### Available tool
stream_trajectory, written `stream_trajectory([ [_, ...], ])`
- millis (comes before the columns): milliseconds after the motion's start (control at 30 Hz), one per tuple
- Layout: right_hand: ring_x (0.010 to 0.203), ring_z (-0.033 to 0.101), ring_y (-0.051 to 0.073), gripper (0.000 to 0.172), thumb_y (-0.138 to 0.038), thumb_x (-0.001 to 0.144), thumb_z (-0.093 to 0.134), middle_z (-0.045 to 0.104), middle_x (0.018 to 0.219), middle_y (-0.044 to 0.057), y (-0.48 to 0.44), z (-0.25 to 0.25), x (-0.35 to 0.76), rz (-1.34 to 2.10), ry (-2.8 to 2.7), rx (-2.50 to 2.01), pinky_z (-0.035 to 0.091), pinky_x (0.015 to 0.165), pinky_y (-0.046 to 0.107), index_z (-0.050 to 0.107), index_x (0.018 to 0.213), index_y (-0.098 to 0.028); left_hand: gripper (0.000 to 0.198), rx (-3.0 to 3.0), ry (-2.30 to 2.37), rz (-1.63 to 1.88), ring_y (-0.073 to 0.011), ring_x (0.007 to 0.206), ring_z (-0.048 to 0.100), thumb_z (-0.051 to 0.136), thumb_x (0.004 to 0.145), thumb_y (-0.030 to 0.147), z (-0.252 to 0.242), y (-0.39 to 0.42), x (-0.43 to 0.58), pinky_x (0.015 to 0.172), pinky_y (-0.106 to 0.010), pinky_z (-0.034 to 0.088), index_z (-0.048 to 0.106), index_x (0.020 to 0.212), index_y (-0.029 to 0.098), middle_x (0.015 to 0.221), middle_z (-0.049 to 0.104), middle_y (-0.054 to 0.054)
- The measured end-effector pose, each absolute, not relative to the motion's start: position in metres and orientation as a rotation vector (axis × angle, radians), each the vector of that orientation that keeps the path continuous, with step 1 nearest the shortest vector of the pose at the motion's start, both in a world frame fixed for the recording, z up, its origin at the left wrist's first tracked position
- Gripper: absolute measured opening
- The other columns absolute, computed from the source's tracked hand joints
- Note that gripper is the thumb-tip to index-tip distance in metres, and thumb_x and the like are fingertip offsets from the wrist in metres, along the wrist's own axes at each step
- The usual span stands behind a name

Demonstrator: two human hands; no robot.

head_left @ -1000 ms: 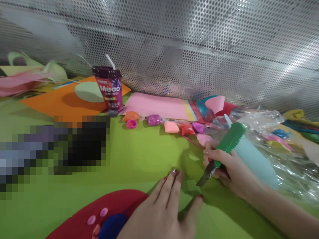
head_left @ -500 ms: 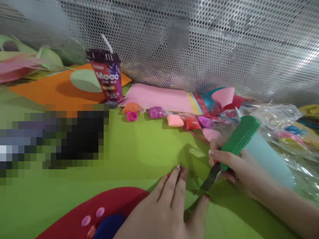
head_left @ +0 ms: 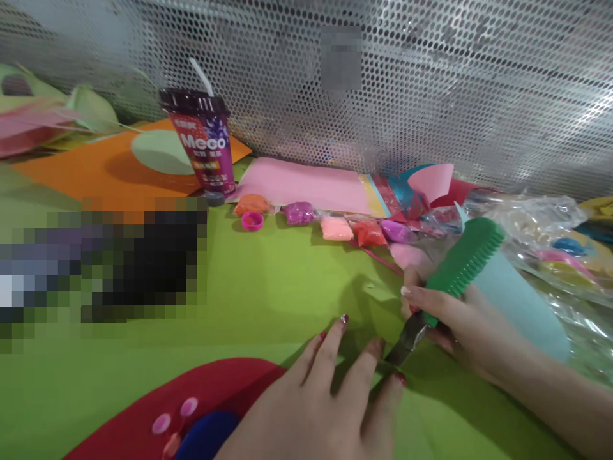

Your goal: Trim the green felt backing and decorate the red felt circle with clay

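My right hand (head_left: 447,326) is closed round the green ribbed handle of a craft knife (head_left: 453,271). Its metal blade tip (head_left: 405,345) points down-left onto the lime-green sheet (head_left: 268,294). My left hand (head_left: 330,396) lies flat on that sheet with its fingers spread, the fingertips just left of and below the blade, close around a small green paper piece. A pale blue paper cone (head_left: 514,300) lies behind my right hand.
A purple Meco cup (head_left: 204,150) with a straw stands on orange paper (head_left: 100,172). Several small clay packets (head_left: 335,228) and a pink cap (head_left: 252,221) lie in a row. Pink paper (head_left: 306,185), plastic bags (head_left: 541,230), a red felt shape (head_left: 191,409), and a perforated metal wall (head_left: 431,83) surround them.
My left-hand fingers have spread wider and shifted right toward the blade. The view has tilted slightly; the knife has barely moved.
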State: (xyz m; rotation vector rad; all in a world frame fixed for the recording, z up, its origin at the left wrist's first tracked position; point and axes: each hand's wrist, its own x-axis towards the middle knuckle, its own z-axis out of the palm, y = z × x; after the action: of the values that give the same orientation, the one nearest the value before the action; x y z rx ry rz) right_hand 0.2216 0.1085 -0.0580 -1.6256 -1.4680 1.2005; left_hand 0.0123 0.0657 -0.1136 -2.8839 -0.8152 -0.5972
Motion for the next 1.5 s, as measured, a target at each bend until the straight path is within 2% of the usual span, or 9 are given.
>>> stream_trajectory([
  [167,0.035,0.033,0.005,0.031,-0.045,0.068,0.063,0.043,0.051,-0.005,0.1084,-0.0575,0.2211,1.188,-1.483,-1.634,0.021,0.032,0.016,0.045,0.063,-0.02,0.039,-2.915,-0.835,-0.588,-0.0307,0.122,0.041,0.032,0.094,0.028,-0.1103,0.0661,0.0128,0.093,-0.038,0.046,0.043,0.131,0.024,0.133,0.047,-0.004],
  [333,0.035,0.034,0.005,0.03,-0.044,0.067,0.064,0.044,0.049,-0.005,0.1085,-0.057,0.2206,1.187,-1.474,-1.616,0.021,0.031,0.015,0.046,0.063,-0.02,0.041,-2.94,-0.873,-0.575,-0.0292,0.125,0.037,0.029,0.094,0.028,-0.111,0.0645,0.0096,0.096,-0.036,0.043,0.042,0.132,0.018,0.131,0.048,-0.009],
  [767,0.037,0.031,0.006,0.029,-0.042,0.067,0.065,0.044,0.049,-0.005,0.1044,-0.0571,0.2165,1.161,-1.414,-1.635,0.018,0.036,0.018,0.046,0.062,-0.02,0.038,-2.913,-0.84,-0.642,-0.0293,0.123,0.041,0.033,0.093,0.027,-0.1099,0.0662,0.0116,0.094,-0.037,0.046,0.047,0.128,0.02,0.131,0.049,-0.008],
  [933,0.038,0.033,0.007,0.027,-0.041,0.066,0.065,0.043,0.05,-0.005,0.1056,-0.0593,0.2185,1.17,-1.404,-1.606,0.02,0.035,0.018,0.046,0.063,-0.021,0.039,-2.942,-0.844,-0.591,-0.0311,0.124,0.038,0.033,0.093,0.027,-0.1103,0.0656,0.0118,0.094,-0.039,0.045,0.044,0.13,0.02,0.133,0.047,-0.008],
  [1133,0.038,0.032,0.007,0.026,-0.038,0.066,0.065,0.041,0.049,-0.005,0.1063,-0.0585,0.2187,1.219,-1.366,-1.584,0.019,0.035,0.018,0.046,0.062,-0.021,0.041,-2.959,-0.921,-0.52,-0.0288,0.123,0.04,0.032,0.092,0.027,-0.1067,0.0666,0.0103,0.094,-0.034,0.044,0.044,0.127,0.009,0.133,0.043,-0.02],
  [1500,0.036,0.03,0.007,0.027,-0.04,0.067,0.065,0.039,0.049,-0.006,0.1065,-0.0592,0.2186,1.23,-1.336,-1.6,0.016,0.034,0.02,0.046,0.062,-0.021,0.043,-2.93,-0.918,-0.465,-0.0295,0.123,0.038,0.03,0.09,0.024,-0.107,0.0653,0.0104,0.095,-0.034,0.042,0.041,0.127,0.004,0.132,0.041,-0.024],
])
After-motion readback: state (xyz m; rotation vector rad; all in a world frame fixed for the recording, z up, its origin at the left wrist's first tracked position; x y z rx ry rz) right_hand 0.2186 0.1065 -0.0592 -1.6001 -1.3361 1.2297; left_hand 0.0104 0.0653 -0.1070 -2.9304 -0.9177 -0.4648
